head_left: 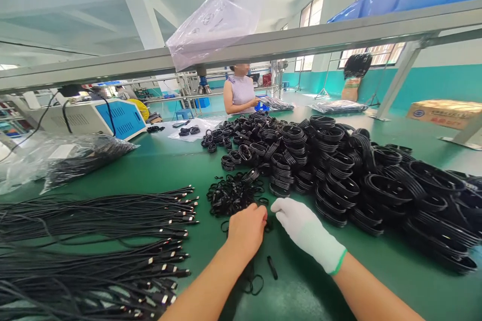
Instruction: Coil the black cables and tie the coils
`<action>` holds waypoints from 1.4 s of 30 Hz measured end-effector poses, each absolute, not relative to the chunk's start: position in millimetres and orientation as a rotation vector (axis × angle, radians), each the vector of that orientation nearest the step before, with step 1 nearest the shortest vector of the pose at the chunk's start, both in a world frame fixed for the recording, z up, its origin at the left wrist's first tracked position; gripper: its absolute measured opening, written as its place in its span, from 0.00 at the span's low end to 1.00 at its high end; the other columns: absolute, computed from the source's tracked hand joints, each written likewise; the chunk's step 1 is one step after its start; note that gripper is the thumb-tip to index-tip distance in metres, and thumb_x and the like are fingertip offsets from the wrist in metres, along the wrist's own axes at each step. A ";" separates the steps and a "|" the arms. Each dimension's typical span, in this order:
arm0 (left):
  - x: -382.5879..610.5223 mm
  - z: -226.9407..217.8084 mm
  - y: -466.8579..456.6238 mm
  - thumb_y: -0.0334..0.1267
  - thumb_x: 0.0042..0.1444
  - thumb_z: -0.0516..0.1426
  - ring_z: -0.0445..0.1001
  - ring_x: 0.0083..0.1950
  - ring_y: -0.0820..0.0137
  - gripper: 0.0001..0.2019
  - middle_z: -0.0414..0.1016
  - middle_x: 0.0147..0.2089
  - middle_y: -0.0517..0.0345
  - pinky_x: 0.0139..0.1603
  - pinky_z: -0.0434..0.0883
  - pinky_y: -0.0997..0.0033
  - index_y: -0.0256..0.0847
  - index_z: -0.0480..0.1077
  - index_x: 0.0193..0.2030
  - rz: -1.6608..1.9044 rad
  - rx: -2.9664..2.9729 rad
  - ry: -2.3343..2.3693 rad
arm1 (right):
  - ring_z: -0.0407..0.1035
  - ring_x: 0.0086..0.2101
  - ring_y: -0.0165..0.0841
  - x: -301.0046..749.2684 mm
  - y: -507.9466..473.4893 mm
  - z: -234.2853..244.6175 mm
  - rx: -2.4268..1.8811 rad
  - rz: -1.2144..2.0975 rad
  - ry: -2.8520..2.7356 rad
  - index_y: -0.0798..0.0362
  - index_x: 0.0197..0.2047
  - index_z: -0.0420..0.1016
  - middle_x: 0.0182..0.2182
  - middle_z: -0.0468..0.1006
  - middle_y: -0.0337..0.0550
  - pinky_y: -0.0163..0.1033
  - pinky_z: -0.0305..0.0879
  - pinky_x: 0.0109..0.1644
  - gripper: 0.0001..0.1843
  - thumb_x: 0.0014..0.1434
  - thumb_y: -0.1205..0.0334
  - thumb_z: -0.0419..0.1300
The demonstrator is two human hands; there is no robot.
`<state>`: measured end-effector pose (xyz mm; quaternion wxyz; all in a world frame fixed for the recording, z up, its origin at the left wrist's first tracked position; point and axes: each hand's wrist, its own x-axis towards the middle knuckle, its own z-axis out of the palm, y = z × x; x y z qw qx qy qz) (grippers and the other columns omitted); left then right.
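My bare left hand [246,226] is curled closed at the near edge of a pile of small black bands [235,193]. Its fingertips are turned away, and a bit of black shows beside them. Just to its right, my right hand [299,225], in a white glove with a green cuff, is bent with its fingers together. What either hand grips is hidden. Beyond the right hand rise stacks of coiled black cables [335,160]. Loose straight black cables [113,230] lie to the left, their plugs towards my left hand. A thin black loop [257,285] lies near my left forearm.
A metal rail [301,42] crosses above the green table [169,165], with a plastic bag [222,15] hanging over it. Clear bags [79,158] and a white-and-blue machine [101,118] stand on the left. Across the table is another person [241,93]; a cardboard box [444,113] sits far right.
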<state>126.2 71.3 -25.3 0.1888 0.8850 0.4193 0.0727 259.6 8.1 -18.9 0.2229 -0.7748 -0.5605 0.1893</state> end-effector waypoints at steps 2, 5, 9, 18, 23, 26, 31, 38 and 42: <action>124.9 -26.1 74.3 0.30 0.55 0.54 0.73 0.37 0.68 0.07 0.73 0.36 0.61 0.35 0.63 0.73 0.44 0.72 0.33 0.215 2.462 1.185 | 0.70 0.41 0.33 259.3 6.7 -18.5 -2.080 0.547 -1.539 0.55 0.41 0.72 0.39 0.76 0.47 0.37 0.62 0.48 0.16 0.58 0.71 0.45; 111.8 -19.3 78.3 0.32 0.56 0.53 0.73 0.36 0.71 0.07 0.74 0.34 0.62 0.33 0.64 0.76 0.43 0.72 0.33 0.195 2.406 1.171 | 0.70 0.44 0.32 257.6 5.1 -16.2 -1.971 0.630 -1.574 0.54 0.47 0.71 0.43 0.76 0.44 0.35 0.63 0.50 0.17 0.56 0.70 0.51; 97.1 -3.8 74.9 0.30 0.51 0.56 0.73 0.33 0.68 0.07 0.75 0.29 0.61 0.32 0.64 0.74 0.43 0.74 0.27 0.061 2.416 1.165 | 0.69 0.46 0.36 256.0 6.4 -17.6 -1.969 0.609 -1.566 0.54 0.46 0.73 0.45 0.75 0.47 0.39 0.61 0.53 0.17 0.53 0.72 0.52; 136.3 -19.5 67.3 0.31 0.54 0.54 0.73 0.43 0.61 0.05 0.75 0.40 0.54 0.42 0.65 0.64 0.42 0.71 0.34 0.187 2.391 1.273 | 0.69 0.42 0.36 260.8 12.1 -25.2 -2.031 0.523 -1.446 0.55 0.40 0.74 0.39 0.75 0.49 0.42 0.61 0.50 0.17 0.57 0.72 0.45; 126.9 -21.1 69.0 0.31 0.56 0.50 0.74 0.31 0.70 0.07 0.73 0.29 0.61 0.31 0.67 0.76 0.41 0.68 0.31 0.334 2.151 1.232 | 0.67 0.26 0.28 250.5 8.0 -12.4 -1.893 0.721 -1.488 0.54 0.41 0.73 0.33 0.77 0.40 0.33 0.64 0.32 0.16 0.51 0.70 0.50; 110.5 -19.6 69.5 0.33 0.56 0.49 0.72 0.25 0.73 0.08 0.69 0.23 0.64 0.24 0.66 0.79 0.40 0.67 0.30 0.400 2.016 1.244 | 0.62 0.21 0.26 246.2 6.6 -10.4 -1.889 0.775 -1.500 0.54 0.29 0.71 0.21 0.70 0.34 0.31 0.57 0.25 0.08 0.48 0.69 0.52; 62.3 -11.2 72.6 0.32 0.52 0.51 0.69 0.24 0.72 0.08 0.67 0.21 0.64 0.25 0.64 0.77 0.41 0.70 0.26 0.415 2.005 1.287 | 0.62 0.22 0.28 248.5 3.1 -13.2 -1.981 0.723 -1.521 0.53 0.27 0.69 0.20 0.68 0.35 0.33 0.57 0.27 0.09 0.52 0.68 0.49; 56.1 0.5 90.7 0.33 0.55 0.53 0.74 0.42 0.63 0.11 0.74 0.43 0.54 0.39 0.66 0.68 0.45 0.71 0.43 0.105 2.370 1.672 | 0.69 0.44 0.38 228.8 11.8 -6.4 -2.102 0.580 -1.739 0.50 0.46 0.74 0.43 0.74 0.47 0.40 0.60 0.48 0.22 0.54 0.74 0.47; 85.1 -15.4 106.0 0.36 0.50 0.59 0.74 0.45 0.61 0.21 0.67 0.52 0.53 0.41 0.67 0.67 0.48 0.66 0.52 0.092 2.392 1.649 | 0.67 0.46 0.42 217.8 44.4 -12.7 -2.186 0.477 -1.831 0.53 0.58 0.64 0.50 0.69 0.53 0.47 0.60 0.50 0.25 0.56 0.69 0.55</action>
